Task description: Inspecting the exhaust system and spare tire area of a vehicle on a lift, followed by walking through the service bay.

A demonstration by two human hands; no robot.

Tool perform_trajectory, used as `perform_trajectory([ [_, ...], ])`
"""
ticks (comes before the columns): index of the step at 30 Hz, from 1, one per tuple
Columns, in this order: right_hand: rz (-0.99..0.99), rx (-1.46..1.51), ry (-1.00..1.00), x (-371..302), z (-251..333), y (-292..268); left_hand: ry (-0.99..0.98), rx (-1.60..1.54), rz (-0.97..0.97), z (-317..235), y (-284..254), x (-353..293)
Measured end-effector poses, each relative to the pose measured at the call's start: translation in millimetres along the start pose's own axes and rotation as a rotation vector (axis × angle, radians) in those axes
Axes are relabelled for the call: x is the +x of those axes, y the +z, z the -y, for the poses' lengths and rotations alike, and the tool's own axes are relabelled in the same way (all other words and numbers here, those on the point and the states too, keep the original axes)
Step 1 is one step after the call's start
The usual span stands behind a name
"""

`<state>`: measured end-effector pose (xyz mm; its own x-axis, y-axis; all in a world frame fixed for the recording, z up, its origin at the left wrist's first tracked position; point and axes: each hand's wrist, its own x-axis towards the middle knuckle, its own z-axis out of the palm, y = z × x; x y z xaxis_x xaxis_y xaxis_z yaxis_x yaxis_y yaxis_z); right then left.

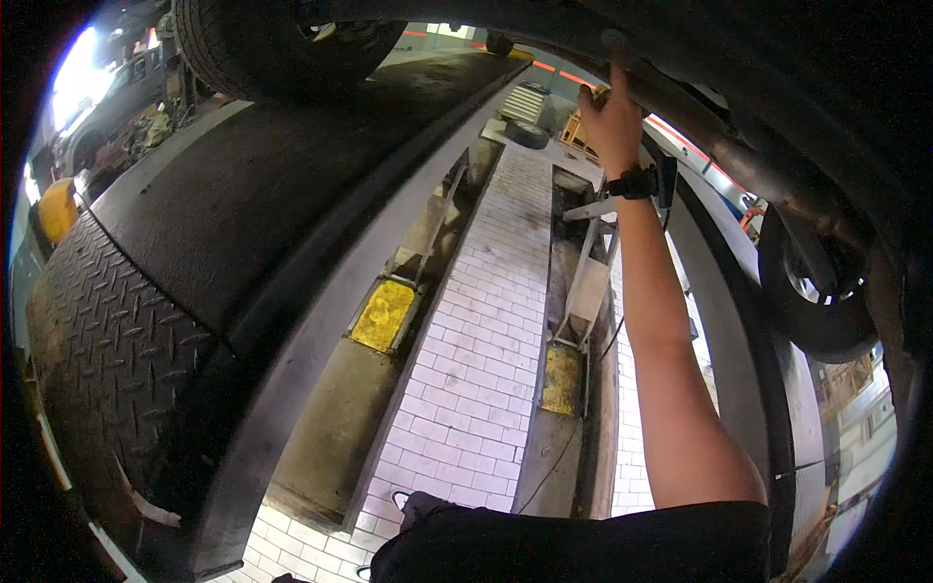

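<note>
In the head view, only one hand is seen. The right hand (pixel 610 117) is raised on an outstretched arm to the underside of a vehicle (pixel 826 87) standing overhead. Its fingers are curled and closed against a long rusty pipe (pixel 724 146) that runs along the underbody, with the index finger stretched upward to touch the dark metal just above the pipe. Whether a tool or small part is gripped inside the fingers cannot be told, since the palm is turned away. A black watch (pixel 634 183) is worn on the wrist. The left hand is not shown anywhere in the picture, so its state cannot be reported.

The pipe is met by the hand at its far upper end; from there it runs down to the right, away from the hand, toward a rear wheel (pixel 814 291) hanging well apart from the fingers.

Below the arm, a white-tiled pit floor (pixel 486 360) is seen between two lift runways. Yellow-stained plates (pixel 384 313) lie beside the tiles, and a grey metal stand (pixel 588 282) is placed directly beneath the forearm. At the left, a dark checker-plate ramp (pixel 107 330) is seen, with another tyre (pixel 282 39) resting above it at the top edge. A dark sleeve (pixel 583 544) fills the lower edge.
</note>
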<state>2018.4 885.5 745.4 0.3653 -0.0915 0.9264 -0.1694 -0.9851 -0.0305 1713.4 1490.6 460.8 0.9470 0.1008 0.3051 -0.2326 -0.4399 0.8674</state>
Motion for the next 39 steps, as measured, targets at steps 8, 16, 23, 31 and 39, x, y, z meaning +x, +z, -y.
perform_trajectory([
  [8,0.057,-0.297,-0.011,1.4,16.2,-15.3,0.026,0.031,0.007,0.9,1.6,4.0],
  [16,0.127,-0.437,-0.066,11.9,4.9,-35.6,-0.075,-0.069,-0.088,15.9,-10.1,-11.7],
  [23,0.122,-0.451,-0.134,15.2,7.5,-51.5,-0.151,-0.026,-0.087,14.8,-14.2,-16.6],
  [31,0.094,-0.409,-0.094,7.9,30.0,-15.9,-0.021,0.004,-0.007,1.6,-16.4,-3.0],
  [39,0.017,-0.288,-0.137,2.2,24.4,-16.8,-0.110,-0.087,-0.021,6.2,-18.4,-9.8],
])
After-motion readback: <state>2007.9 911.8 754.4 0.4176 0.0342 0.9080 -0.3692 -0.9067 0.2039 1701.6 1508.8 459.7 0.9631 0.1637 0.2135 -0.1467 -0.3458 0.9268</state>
